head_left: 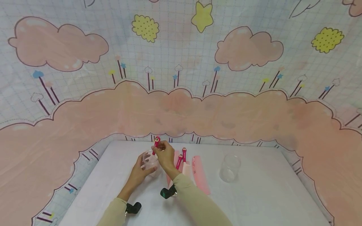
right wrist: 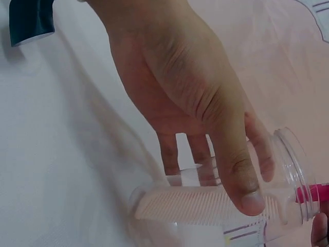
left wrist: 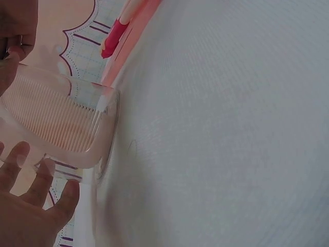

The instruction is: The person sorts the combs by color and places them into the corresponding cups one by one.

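My left hand (head_left: 137, 174) grips a clear plastic jar (head_left: 149, 162) upright, its thumb and fingers spread round the wall. A pale pink comb (left wrist: 56, 123) stands inside, its fine teeth showing through the jar in both wrist views. Its red handle (head_left: 156, 140), topped by a small cartoon figure, sticks up out of the mouth. Just over the rim, my right hand (head_left: 166, 154) pinches that handle between thumb and fingers. In the right wrist view the left hand (right wrist: 216, 123) fills the middle, with the right hand's fingertips (right wrist: 320, 231) at the lower right edge.
On the white table (head_left: 268, 188), behind my right forearm, lie combs with red figure-topped handles (head_left: 184, 153) and a wide pink comb (head_left: 201, 177). A second clear jar (head_left: 229, 169) stands to their right. Patterned cloth hangs behind the table.
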{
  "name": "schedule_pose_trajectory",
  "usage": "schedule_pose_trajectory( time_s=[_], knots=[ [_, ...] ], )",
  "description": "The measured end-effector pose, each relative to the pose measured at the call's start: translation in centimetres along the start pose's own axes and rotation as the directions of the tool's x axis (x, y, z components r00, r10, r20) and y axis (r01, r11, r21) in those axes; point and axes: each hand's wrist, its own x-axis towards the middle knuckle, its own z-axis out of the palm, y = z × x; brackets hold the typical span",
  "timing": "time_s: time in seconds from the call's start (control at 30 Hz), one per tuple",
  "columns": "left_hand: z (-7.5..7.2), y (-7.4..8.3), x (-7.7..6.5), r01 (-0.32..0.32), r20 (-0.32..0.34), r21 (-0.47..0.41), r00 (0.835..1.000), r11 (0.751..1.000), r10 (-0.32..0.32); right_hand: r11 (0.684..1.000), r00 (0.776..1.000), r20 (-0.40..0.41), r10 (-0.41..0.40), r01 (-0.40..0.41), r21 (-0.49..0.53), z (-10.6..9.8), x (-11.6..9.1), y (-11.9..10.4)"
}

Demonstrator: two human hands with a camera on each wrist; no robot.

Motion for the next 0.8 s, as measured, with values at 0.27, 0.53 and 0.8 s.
schedule_pose_trajectory(
  time_s=[0.27,0.53,0.8],
  knots=[
    [0.0,-0.2,0.1,0.000,0.004,-0.002,1.000,1.000,0.000,0.999,0.999,0.001,0.043,-0.043,-0.026,-0.1,0.1,0.5],
    [0.1,0.0,0.3,-0.012,-0.001,0.008,1.000,1.000,0.012,1.000,1.000,0.024,0.018,-0.018,-0.021,-0.7,0.5,1.2],
    [0.1,0.1,0.4,-0.017,-0.002,-0.001,1.000,1.000,0.017,0.998,0.998,0.004,-0.058,0.058,0.013,-1.9,0.8,0.3]
  ],
)
